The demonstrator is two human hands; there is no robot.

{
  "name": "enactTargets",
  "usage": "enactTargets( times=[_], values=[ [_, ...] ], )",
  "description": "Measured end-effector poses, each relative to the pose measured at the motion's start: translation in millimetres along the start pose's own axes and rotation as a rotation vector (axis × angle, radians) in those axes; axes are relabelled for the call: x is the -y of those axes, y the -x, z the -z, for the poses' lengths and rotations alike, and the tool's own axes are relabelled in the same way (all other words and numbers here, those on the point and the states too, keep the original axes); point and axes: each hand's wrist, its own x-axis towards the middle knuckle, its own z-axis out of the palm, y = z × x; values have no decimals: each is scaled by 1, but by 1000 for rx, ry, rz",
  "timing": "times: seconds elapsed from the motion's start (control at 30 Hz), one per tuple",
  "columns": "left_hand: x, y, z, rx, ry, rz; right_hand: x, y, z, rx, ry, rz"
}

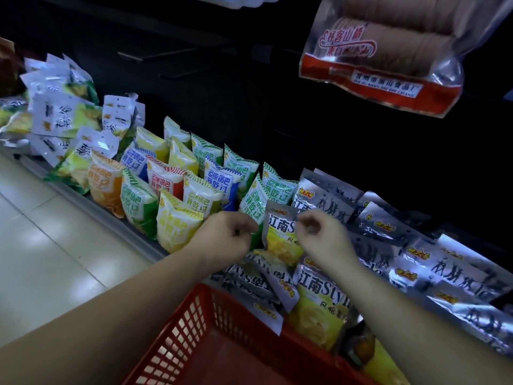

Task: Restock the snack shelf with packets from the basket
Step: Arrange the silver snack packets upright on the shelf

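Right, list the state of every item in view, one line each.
Left hand: fingers curled, grip unclear.
Right hand: pinches the held packet's edge.
Held packet: upright between the hands.
Basket: packets at its far end.
Striped packets: upright in rows.
Silver packets: lying overlapped.
Biscuit bag: tilted, full of round biscuits.

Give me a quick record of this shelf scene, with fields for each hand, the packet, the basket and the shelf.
left hand: fingers curled, nothing seen in them
right hand: pinches the packet's right edge
packet: silver and yellow, upright on the shelf between the hands
basket: red, below the hands, packets at its far end
shelf: rows of upright bags
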Motion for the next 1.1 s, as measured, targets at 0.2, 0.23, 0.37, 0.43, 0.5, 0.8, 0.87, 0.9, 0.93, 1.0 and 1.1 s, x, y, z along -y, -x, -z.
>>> enactTargets(
  times=[0.2, 0.23, 0.37, 0.43, 0.5, 0.8, 0.87, 0.9, 0.93, 1.0, 1.1],
  values=[
    [-4, -17, -25, 181, -168, -102, -13, -30, 4, 15, 544, 36],
    [-3, -19, -28, 202, -176, -104, -15, -34, 2, -4, 562, 44],
    [0, -20, -34, 232, -222, -119, -24, -39, 3, -136, 554, 108],
    [2, -18, -35, 231, -225, -128, -25, -39, 9, -226, 470, 168],
    [4, -17, -33, 181, -199, -129, -17, -39, 18, -245, 320, 178],
    [-38, 6, 9, -187, 351, -179, 73, 2, 93, 53, -167, 264],
    [-56, 20, 17, -186, 439, -170, 87, 21, 106, 19, -261, 272],
    [-68, 29, 21, -198, 475, -164, 92, 29, 111, -36, -275, 296],
    [-80, 40, 25, -204, 510, -163, 97, 38, 116, -92, -282, 320],
    [-103, 63, 32, -203, 541, -174, 107, 55, 128, -183, -274, 323],
    [-130, 104, 45, -181, 553, -206, 114, 88, 143, -200, -304, 223]
  ],
)
